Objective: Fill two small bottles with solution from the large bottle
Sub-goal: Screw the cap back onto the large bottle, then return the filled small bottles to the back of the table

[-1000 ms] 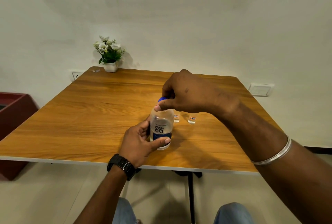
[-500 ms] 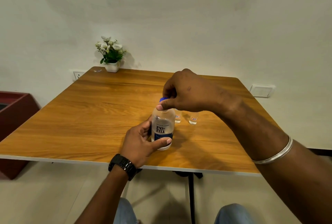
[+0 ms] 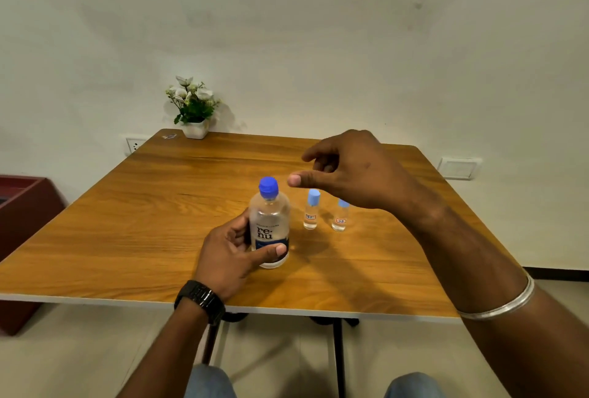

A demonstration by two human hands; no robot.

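Observation:
The large clear bottle [image 3: 270, 222] with a blue cap [image 3: 268, 187] and a "re-nu" label stands upright on the wooden table [image 3: 127, 232]. My left hand [image 3: 234, 254] grips its lower body from the left. Two small clear bottles stand just right of it, each with a light blue cap and a small label: one [image 3: 311, 211] nearer the large bottle, the other [image 3: 340, 217] partly under my right hand. My right hand [image 3: 353, 168] hovers above the small bottles with fingers loosely spread, holding nothing.
A white pot of white flowers [image 3: 193, 110] stands at the table's far left corner. A dark red bin [image 3: 22, 206] sits on the floor to the left. Wall sockets [image 3: 459, 168] flank the table. My knees show below the table's near edge.
My right hand has let go of the large bottle's blue cap and moved right and up, over the small bottles. The cap stays on the bottle. My left hand keeps its grip.

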